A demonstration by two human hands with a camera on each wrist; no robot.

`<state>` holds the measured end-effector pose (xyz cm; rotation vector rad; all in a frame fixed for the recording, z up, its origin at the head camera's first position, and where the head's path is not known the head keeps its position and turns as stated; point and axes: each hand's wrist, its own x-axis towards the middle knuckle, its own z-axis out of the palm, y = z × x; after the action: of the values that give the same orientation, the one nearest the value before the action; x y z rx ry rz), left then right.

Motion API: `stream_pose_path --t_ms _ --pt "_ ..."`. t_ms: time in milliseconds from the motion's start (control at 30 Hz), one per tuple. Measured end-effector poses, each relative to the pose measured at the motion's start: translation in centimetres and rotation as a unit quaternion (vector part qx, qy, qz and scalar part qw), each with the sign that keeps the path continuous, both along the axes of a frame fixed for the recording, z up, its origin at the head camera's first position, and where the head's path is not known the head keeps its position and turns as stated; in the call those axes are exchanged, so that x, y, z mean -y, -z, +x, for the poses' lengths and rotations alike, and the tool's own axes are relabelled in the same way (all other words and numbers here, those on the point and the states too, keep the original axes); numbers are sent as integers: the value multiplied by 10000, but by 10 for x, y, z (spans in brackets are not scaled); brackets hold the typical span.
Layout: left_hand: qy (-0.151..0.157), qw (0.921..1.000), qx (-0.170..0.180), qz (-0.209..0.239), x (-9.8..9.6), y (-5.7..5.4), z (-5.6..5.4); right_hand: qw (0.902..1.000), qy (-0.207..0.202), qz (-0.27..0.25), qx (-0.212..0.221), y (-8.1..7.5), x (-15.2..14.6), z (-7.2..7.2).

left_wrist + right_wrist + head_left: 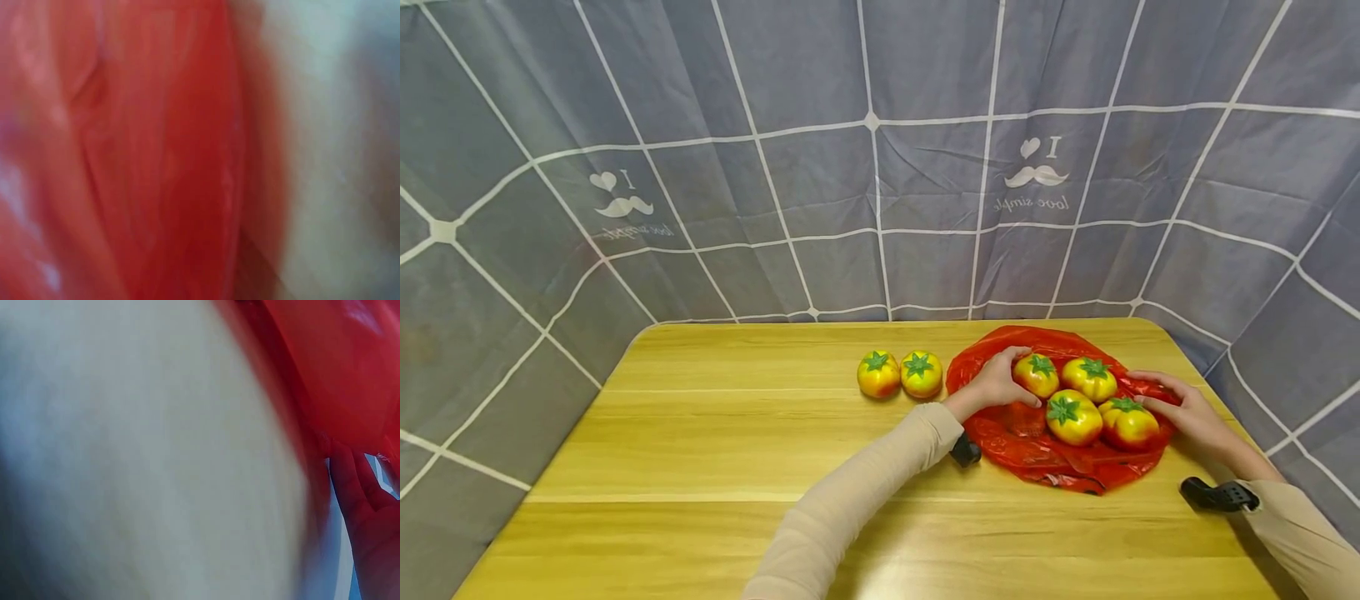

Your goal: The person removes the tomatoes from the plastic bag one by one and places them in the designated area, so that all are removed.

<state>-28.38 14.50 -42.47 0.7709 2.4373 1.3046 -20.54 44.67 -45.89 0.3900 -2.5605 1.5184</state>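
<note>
A red plastic bag [1015, 454] lies spread out on the table, with several yellow-red tomatoes on it, each topped by a green star-shaped leaf. My left hand [996, 383] holds the back left tomato [1037, 379], thumb on its near side and fingers at its far side. At the bag's right edge is my right hand [1195, 421], its fingers extended over the plastic and its thumb close by the front right tomato [1129, 427]. Red plastic [156, 150] fills much of the left wrist view. In the right wrist view, straight fingers [350, 481] reach up to the bag [344, 375].
Left of the bag, two more tomatoes stand side by side, a left one [878, 374] and a right one [921, 373]. The wooden table [700, 450] meets a grey checked curtain [820, 192] along its back and sides.
</note>
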Motion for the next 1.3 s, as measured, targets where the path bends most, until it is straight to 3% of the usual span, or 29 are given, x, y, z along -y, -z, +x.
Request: stream_pose_path --t_ms 200,733,1300 --pt "-125 9999 -17 -56 -1 2 2 9998 61 190 -12 -4 1 0" --pt "-527 9985 135 -50 -7 7 7 9999 -51 42 77 -3 0 -1" --pt "-627 9979 133 107 -9 9 9 9999 -125 29 12 -1 -1 -1"
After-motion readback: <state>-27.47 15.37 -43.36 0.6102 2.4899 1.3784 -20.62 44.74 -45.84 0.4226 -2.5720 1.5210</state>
